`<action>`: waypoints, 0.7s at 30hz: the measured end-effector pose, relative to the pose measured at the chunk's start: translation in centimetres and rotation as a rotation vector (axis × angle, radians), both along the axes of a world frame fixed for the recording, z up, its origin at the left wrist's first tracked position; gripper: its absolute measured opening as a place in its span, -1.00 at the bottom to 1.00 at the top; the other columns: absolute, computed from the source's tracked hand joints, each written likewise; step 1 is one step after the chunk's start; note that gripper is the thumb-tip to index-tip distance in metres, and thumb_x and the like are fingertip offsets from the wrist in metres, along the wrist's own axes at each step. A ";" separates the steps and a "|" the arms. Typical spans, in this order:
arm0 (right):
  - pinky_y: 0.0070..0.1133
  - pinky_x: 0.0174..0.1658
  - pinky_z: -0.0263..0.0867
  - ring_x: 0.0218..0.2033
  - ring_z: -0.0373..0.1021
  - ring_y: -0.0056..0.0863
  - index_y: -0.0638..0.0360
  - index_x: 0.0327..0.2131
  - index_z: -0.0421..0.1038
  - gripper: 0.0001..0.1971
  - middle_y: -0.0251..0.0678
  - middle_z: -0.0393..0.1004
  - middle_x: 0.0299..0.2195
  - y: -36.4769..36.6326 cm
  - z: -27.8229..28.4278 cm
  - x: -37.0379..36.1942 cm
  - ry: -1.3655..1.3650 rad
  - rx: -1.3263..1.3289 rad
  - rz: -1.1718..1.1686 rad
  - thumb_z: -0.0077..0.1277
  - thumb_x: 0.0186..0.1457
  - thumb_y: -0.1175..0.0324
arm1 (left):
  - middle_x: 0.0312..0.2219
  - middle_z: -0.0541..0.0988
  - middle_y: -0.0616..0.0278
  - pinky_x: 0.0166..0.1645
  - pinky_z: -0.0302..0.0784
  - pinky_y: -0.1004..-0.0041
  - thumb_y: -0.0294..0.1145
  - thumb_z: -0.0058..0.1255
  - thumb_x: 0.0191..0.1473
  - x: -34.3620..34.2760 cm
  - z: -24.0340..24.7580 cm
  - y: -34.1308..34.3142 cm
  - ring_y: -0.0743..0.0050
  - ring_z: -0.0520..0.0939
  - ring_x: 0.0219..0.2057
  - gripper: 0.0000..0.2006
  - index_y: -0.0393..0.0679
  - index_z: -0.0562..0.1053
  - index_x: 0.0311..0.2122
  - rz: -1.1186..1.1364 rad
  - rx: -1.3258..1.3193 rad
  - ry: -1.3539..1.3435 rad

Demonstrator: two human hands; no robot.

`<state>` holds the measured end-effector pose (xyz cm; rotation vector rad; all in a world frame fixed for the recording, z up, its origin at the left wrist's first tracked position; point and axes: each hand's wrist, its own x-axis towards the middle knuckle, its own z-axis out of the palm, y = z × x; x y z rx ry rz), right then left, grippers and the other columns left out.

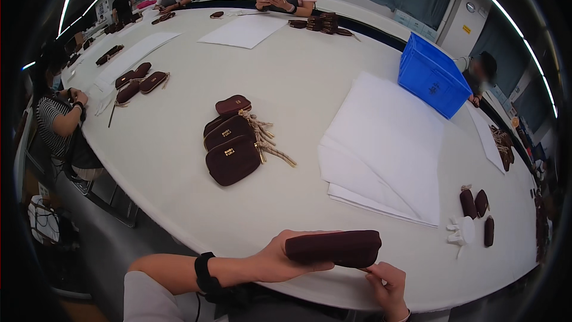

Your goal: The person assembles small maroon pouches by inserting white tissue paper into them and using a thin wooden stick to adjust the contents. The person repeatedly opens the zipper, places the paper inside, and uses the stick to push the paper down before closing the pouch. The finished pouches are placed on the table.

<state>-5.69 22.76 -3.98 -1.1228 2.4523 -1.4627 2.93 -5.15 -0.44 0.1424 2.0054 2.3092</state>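
A dark maroon zip pouch (pixel 333 247) is held above the near edge of the table, its long side lying across my view. My left hand (pixel 280 265) grips it from the left, with fingers beneath and the palm behind its end. Close under the pouch's lower right corner, my right hand (pixel 390 286) is closed in a pinch. What those fingertips hold is too small to make out. Farther off, slightly left of the middle, a stack of similar maroon pouches (pixel 232 158) with gold lettering lies on the table, with knotted beige cords (pixel 271 143) on its right.
Large white sheets (pixel 381 149) are piled right of the middle, beside a blue plastic crate (pixel 434 77). Small maroon pouches (pixel 468 203) and a white roundish item (pixel 462 229) lie at the right. More pouches (pixel 140 83) are at the far left. Several people sit around the white table (pixel 286 203).
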 end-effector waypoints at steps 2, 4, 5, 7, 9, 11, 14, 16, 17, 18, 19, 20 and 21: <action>-0.60 -0.44 0.23 -0.56 0.33 -0.49 0.23 -0.24 0.62 -0.73 -0.31 0.50 -0.56 0.6 0.7 -0.3 -0.002 0.056 -0.024 0.16 -0.08 0.66 | -0.03 0.64 0.14 0.05 0.55 0.45 -0.43 0.25 0.12 0.0 -0.4 -0.3 0.41 0.66 -0.08 -0.61 -0.19 0.53 0.07 0.073 -0.032 0.114; -0.60 -0.46 0.23 -0.57 0.31 -0.49 0.17 -0.23 0.64 -0.75 -0.32 0.50 -0.56 1.4 0.4 -0.4 0.050 0.043 -0.065 0.20 -0.04 0.62 | 0.03 0.61 0.14 0.15 0.50 0.43 -0.49 0.25 0.08 -0.4 -1.2 -1.1 0.35 0.62 0.03 -0.52 -0.17 0.48 0.14 0.034 -0.030 0.244; -0.59 -0.45 0.23 -0.55 0.32 -0.49 0.16 -0.24 0.65 -0.75 -0.34 0.52 -0.56 1.7 0.4 -0.6 0.098 0.043 -0.084 0.23 -0.07 0.60 | 0.07 0.59 0.13 0.20 0.47 0.42 -0.52 0.24 0.06 -0.6 -1.4 -1.5 0.33 0.60 0.08 -0.48 -0.16 0.46 0.17 0.014 -0.027 0.309; -0.58 -0.45 0.23 -0.55 0.32 -0.49 0.15 -0.25 0.65 -0.75 -0.36 0.53 -0.56 1.8 0.4 -0.9 0.136 0.048 -0.101 0.24 -0.08 0.58 | 0.07 0.58 0.11 0.19 0.49 0.40 -0.52 0.24 0.04 -0.6 -1.2 -2.2 0.26 0.61 0.08 -0.48 -0.16 0.47 0.16 -0.011 -0.159 0.371; -0.58 -0.44 0.24 -0.55 0.33 -0.49 0.12 -0.26 0.66 -0.75 -0.37 0.54 -0.56 2.0 0.3 -1.4 0.182 0.054 -0.121 0.26 -0.09 0.57 | 0.06 0.59 0.09 0.15 0.54 0.38 -0.48 0.25 0.02 -0.9 -0.6 -2.6 0.18 0.64 0.05 -0.51 -0.10 0.52 0.12 -0.003 -0.313 0.439; -0.58 -0.44 0.24 -0.55 0.33 -0.49 0.11 -0.25 0.66 -0.75 -0.37 0.54 -0.56 2.4 0.5 -1.5 0.198 0.086 -0.132 0.26 -0.08 0.56 | 0.05 0.59 0.05 0.12 0.58 0.37 -0.48 0.26 0.00 -0.8 -0.1 -2.7 0.14 0.65 0.03 -0.56 -0.12 0.56 0.06 0.013 -0.377 0.458; -0.58 -0.45 0.24 -0.56 0.33 -0.49 0.09 -0.24 0.66 -0.75 -0.37 0.51 -0.58 3.7 0.5 -1.9 0.211 0.148 -0.173 0.26 -0.07 0.55 | 0.05 0.60 0.11 0.09 0.61 0.39 -0.46 0.27 -0.02 -1.1 -0.3 -3.1 0.15 0.65 0.02 -0.56 -0.04 0.58 0.04 0.051 -0.486 0.544; -0.59 -0.46 0.24 -0.57 0.33 -0.49 0.10 -0.23 0.66 -0.75 -0.36 0.49 -0.58 5.2 0.9 -2.4 0.179 0.224 -0.223 0.26 -0.06 0.55 | 0.05 0.60 0.15 0.08 0.62 0.41 -0.46 0.27 -0.02 -1.1 -0.8 -3.4 0.18 0.65 0.02 -0.56 0.00 0.59 0.04 0.076 -0.548 0.593; -0.60 -0.47 0.23 -0.58 0.32 -0.51 0.11 -0.22 0.65 -0.77 -0.36 0.44 -0.60 6.2 1.1 -2.7 0.159 0.256 -0.277 0.20 0.00 0.57 | 0.05 0.60 0.16 0.08 0.62 0.41 -0.46 0.27 -0.03 -1.1 -1.0 -3.6 0.18 0.66 0.01 -0.57 0.00 0.60 0.03 0.086 -0.577 0.608; -0.60 -0.47 0.22 -0.59 0.31 -0.51 0.14 -0.21 0.64 -0.77 -0.36 0.42 -0.60 7.7 0.9 -3.3 0.139 0.239 -0.350 0.17 0.03 0.57 | 0.05 0.60 0.17 0.07 0.62 0.41 -0.46 0.27 -0.03 -1.2 -1.2 -3.7 0.18 0.66 0.01 -0.57 0.00 0.60 0.02 0.090 -0.602 0.629; -0.61 -0.47 0.22 -0.60 0.29 -0.51 0.16 -0.19 0.63 -0.77 -0.36 0.40 -0.61 9.3 0.3 -4.2 0.114 0.216 -0.417 0.14 0.05 0.57 | 0.05 0.60 0.16 0.08 0.61 0.41 -0.46 0.26 -0.03 -1.1 -1.0 -3.7 0.17 0.65 0.02 -0.57 -0.01 0.60 0.02 0.098 -0.612 0.620; -0.60 -0.42 0.23 -0.54 0.30 -0.50 0.21 -0.11 0.58 -0.72 -0.34 0.43 -0.54 11.1 -0.1 -5.0 0.071 0.195 -0.476 0.12 0.05 0.58 | 0.05 0.60 0.14 0.09 0.61 0.41 -0.47 0.26 -0.03 -1.2 -1.0 -3.7 0.17 0.65 0.02 -0.57 -0.02 0.60 0.02 0.098 -0.614 0.618; -0.59 -0.36 0.24 -0.48 0.30 -0.49 0.25 -0.04 0.53 -0.65 -0.32 0.45 -0.46 12.7 -0.3 -5.9 0.029 0.169 -0.537 0.10 0.05 0.59 | 0.05 0.59 0.13 0.10 0.60 0.41 -0.47 0.26 -0.04 -1.4 -0.9 -3.6 0.16 0.65 0.03 -0.57 -0.03 0.60 0.02 0.096 -0.618 0.618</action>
